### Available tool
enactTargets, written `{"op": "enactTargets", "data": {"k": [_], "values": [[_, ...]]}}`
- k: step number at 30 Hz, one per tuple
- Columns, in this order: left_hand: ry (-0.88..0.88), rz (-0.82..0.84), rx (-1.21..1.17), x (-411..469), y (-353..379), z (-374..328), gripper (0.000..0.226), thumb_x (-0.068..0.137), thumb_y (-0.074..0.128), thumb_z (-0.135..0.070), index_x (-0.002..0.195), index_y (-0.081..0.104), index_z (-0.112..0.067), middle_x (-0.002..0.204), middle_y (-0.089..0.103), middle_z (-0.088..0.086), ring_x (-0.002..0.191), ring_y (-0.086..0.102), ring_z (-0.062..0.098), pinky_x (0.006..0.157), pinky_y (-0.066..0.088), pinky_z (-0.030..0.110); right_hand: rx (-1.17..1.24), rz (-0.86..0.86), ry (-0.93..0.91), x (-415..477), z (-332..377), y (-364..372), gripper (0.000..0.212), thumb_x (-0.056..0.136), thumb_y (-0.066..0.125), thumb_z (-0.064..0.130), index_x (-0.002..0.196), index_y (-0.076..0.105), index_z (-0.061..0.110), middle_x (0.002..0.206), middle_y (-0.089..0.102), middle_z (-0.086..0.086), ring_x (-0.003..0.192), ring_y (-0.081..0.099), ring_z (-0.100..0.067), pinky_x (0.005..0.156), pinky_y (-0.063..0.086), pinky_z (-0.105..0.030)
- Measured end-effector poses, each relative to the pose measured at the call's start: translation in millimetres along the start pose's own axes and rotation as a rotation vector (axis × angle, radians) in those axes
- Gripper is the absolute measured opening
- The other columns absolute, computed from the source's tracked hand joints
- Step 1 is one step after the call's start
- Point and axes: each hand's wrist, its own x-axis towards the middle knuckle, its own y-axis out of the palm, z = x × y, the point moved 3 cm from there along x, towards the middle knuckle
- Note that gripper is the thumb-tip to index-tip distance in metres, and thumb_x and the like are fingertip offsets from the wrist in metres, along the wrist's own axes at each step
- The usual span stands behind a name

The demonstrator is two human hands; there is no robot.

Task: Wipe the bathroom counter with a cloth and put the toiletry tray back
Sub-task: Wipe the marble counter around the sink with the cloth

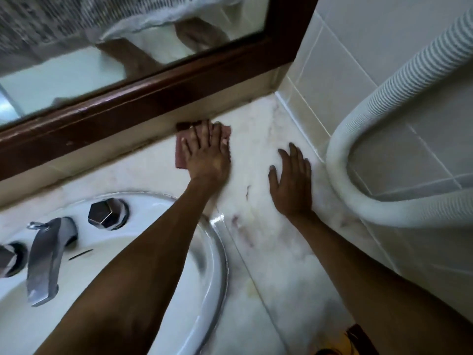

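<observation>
My left hand (208,152) lies flat with fingers spread on a small pink cloth (181,155), pressing it onto the pale marble counter (258,139) close to the back wall under the mirror. The cloth shows at the hand's left and by the fingertips. To its right, my right hand (291,180) rests palm down on bare counter, fingers apart, with nothing in it. No toiletry tray is in view.
A white sink (212,254) with a chrome faucet (47,254) and a hexagonal knob (105,213) fills the lower left. The dark wooden mirror frame (153,98) runs along the back. A white ribbed hose (358,155) loops against the tiled right wall (358,60).
</observation>
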Motion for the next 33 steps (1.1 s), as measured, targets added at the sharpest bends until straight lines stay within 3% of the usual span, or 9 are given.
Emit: {"op": "enactTargets", "data": {"k": [6, 12, 17, 24, 27, 31, 33], "values": [[0.333, 0.124, 0.036, 59.3, 17.2, -92.8, 0.056, 0.107, 0.015, -0.044, 0.16, 0.013, -0.029, 0.17, 0.008, 0.0, 0.156, 0.001, 0.03, 0.124, -0.004, 0.048, 0.046, -0.048, 0.017, 1.1, -2.3, -1.6, 0.048, 0.098, 0.047, 0.035, 0.14, 0.048, 0.013, 0.156, 0.037, -0.007, 0.146, 0.032, -0.021, 0.117, 0.027, -0.042], [0.539, 0.147, 0.115, 44.4, 9.4, -64.1, 0.057, 0.106, 0.013, -0.049, 0.161, 0.013, -0.031, 0.17, 0.007, -0.004, 0.157, -0.002, 0.024, 0.123, -0.005, 0.045, 0.061, -0.049, 0.028, 3.6, -2.5, -1.9, 0.048, 0.096, 0.048, 0.035, 0.139, 0.049, 0.014, 0.157, 0.036, -0.006, 0.145, 0.033, -0.023, 0.117, 0.028, -0.041], [0.516, 0.093, 0.153, 4.1, 7.7, -29.4, 0.057, 0.106, 0.014, -0.049, 0.16, 0.017, -0.031, 0.169, 0.012, -0.005, 0.157, 0.002, 0.022, 0.125, 0.001, 0.046, 0.033, -0.049, 0.05, 2.2, -1.3, -1.0, 0.048, 0.096, 0.047, 0.035, 0.139, 0.049, 0.014, 0.157, 0.036, -0.006, 0.145, 0.032, -0.022, 0.116, 0.028, -0.042], [0.473, 0.192, 0.095, 69.1, 18.9, -116.5, 0.059, 0.106, 0.012, -0.048, 0.161, 0.009, -0.028, 0.17, 0.001, -0.001, 0.157, -0.008, 0.025, 0.123, -0.008, 0.048, 0.011, -0.09, 0.115, 1.5, -3.5, -2.4, 0.047, 0.094, 0.049, 0.041, 0.135, 0.052, 0.019, 0.155, 0.039, -0.003, 0.141, 0.037, -0.023, 0.115, 0.029, -0.041], [0.576, 0.212, 0.116, 63.7, 23.5, -122.1, 0.059, 0.106, 0.011, -0.049, 0.161, 0.009, -0.029, 0.17, 0.003, -0.003, 0.157, -0.007, 0.023, 0.124, -0.007, 0.046, 0.027, -0.111, 0.164, 2.6, -6.0, -3.8, 0.046, 0.094, 0.049, 0.041, 0.134, 0.052, 0.017, 0.153, 0.04, -0.003, 0.14, 0.038, -0.023, 0.115, 0.029, -0.04], [0.8, 0.22, 0.172, 42.2, 15.1, -73.2, 0.056, 0.106, 0.008, -0.051, 0.16, 0.008, -0.037, 0.17, 0.003, -0.009, 0.157, -0.004, 0.017, 0.125, -0.003, 0.043, 0.019, -0.1, 0.165, 4.2, -5.6, -5.2, 0.046, 0.093, 0.049, 0.04, 0.132, 0.053, 0.017, 0.153, 0.041, -0.003, 0.138, 0.04, -0.024, 0.113, 0.03, -0.039], [0.814, 0.211, 0.2, 42.1, 3.1, -44.2, 0.055, 0.107, 0.008, -0.051, 0.16, 0.008, -0.038, 0.17, 0.002, -0.01, 0.157, -0.005, 0.017, 0.125, -0.002, 0.043, 0.02, -0.094, 0.169, 3.1, -5.8, -5.2, 0.045, 0.092, 0.049, 0.04, 0.131, 0.053, 0.017, 0.152, 0.041, -0.004, 0.138, 0.04, -0.024, 0.113, 0.029, -0.037]]}}
